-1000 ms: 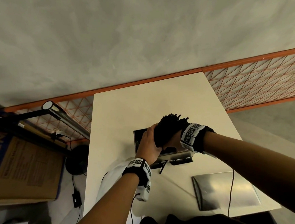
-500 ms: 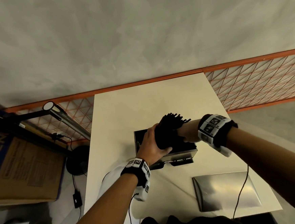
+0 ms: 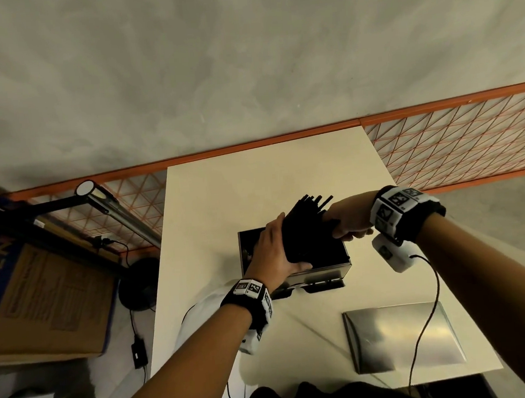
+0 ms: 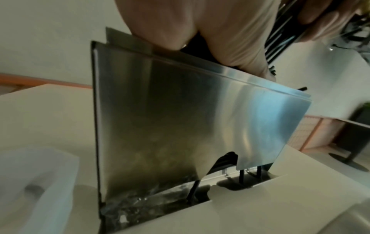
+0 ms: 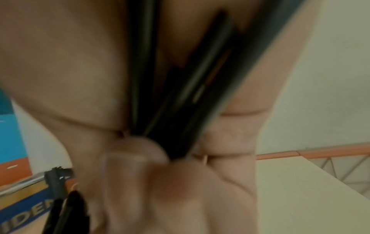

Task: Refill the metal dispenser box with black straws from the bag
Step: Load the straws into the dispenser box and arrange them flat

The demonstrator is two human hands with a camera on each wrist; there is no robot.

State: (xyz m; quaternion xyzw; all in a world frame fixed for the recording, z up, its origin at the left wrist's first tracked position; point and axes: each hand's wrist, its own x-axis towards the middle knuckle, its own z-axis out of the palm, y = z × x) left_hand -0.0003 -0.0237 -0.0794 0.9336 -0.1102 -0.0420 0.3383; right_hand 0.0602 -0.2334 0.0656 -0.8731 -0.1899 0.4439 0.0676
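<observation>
Your right hand has swung out to the far end of the black straws, fingers curled round them; your left hand wraps the near end. You hold the bundle tilted above the open metal dispenser box, likely to lower it in level. Its lid lies aside on the table.

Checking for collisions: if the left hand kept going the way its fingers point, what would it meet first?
Nothing new: the left hand already grips the straws over the open box. Past the bundle, probably the right hand on its far side, though depth is unclear.
</observation>
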